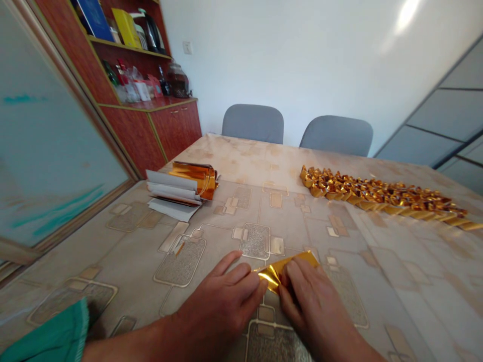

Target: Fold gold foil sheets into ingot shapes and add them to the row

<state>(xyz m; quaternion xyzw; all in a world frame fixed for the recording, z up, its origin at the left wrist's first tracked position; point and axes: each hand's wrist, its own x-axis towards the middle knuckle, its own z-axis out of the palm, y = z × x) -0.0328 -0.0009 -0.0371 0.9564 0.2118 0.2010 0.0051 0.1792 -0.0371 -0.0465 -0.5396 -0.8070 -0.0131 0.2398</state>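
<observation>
A person's left hand (226,299) and right hand (313,296) pinch a creased strip of shiny gold foil (272,275) between their fingers (296,274) over a beige patterned bench (211,246), grey chairs (252,123) opposite.

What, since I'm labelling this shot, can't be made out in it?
All in the head view:
Gold sheet: gripped parts hidden by the left hand and right hand.
Gold foil pieces: right end of the row cut off by the picture's edge.
Dark bottle: any label too small and blurred to read.
Grey chairs: seats hidden by the table.
</observation>
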